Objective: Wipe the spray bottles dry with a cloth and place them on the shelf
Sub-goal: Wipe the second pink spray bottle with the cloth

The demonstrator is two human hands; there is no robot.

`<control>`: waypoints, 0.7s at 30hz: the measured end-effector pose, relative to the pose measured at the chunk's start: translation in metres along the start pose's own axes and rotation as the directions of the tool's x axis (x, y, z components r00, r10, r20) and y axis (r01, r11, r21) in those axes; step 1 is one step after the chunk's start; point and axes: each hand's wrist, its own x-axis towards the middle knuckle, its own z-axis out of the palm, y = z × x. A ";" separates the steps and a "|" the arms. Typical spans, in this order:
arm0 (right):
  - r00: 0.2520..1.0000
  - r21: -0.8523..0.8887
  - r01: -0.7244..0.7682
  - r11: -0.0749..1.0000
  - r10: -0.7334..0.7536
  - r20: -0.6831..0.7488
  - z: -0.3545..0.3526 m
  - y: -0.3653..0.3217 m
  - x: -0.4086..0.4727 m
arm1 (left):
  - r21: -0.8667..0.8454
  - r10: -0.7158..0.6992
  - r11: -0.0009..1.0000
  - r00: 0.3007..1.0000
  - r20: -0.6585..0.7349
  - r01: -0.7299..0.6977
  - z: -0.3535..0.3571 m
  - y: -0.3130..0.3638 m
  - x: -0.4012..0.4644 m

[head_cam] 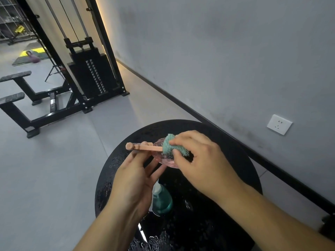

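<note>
L hand (134, 175) has a grip on the pink spray bottle (164, 160), held sideways above the black round table (241, 160); its fingers curl under the clear pink body, and the pink nozzle head (143, 147) sticks out just past that grip, pointing away toward the gym floor. R hand (197, 160) has a pinch grip on the teal cloth (171, 144), thumb and fingertips bunching it vs. the bottle's shoulder, right where the neck meets the body. So both grips are full: L holding the bottle, R holding the cloth.

Second bottle, a teal one (162, 201), stands on the table just below the L grip, near the wrist, untouched. Table surface is wet w/ droplets. No shelf can be made out for sure; a wire rack far off top left is too small to judge.

Step in hand, as I read it: drying the pink bottle, probably only partway.

To do it well:
- Rotate the bottle in the L grip so the cloth reaches every side, incl. the patch under the L fingers.
- Work the cloth round the neck and under the trigger; water likely hides there.
- Keep it off the wet table once dry, else the base gets wet again.
- Wet plastic prob. slippery, so firm L grip, light pressure from R.
</note>
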 end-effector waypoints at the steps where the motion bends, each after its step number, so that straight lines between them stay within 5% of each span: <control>1: 0.999 0.020 -0.039 0.999 0.039 -0.023 -0.003 0.003 0.002 | 0.002 0.011 1.000 1.000 0.000 -0.011 0.000 0.001 0.000; 4: 0.988 0.084 -0.130 0.988 0.136 -0.074 -0.010 0.010 0.004 | 0.010 0.025 1.000 1.000 0.008 -0.025 -0.001 0.001 -0.001; 9: 1.000 0.039 0.015 0.999 -0.015 0.021 -0.004 0.002 0.004 | 0.002 0.009 1.000 0.999 0.036 -0.009 -0.001 -0.002 -0.001; 14: 0.986 0.128 -0.113 0.985 0.127 -0.108 -0.011 0.010 0.009 | -0.021 0.023 1.000 1.000 0.022 -0.023 0.001 -0.003 -0.002; 21: 0.999 0.075 -0.024 0.997 0.026 -0.032 -0.001 0.002 0.006 | 0.000 0.020 1.000 0.999 0.046 -0.020 0.002 -0.007 -0.004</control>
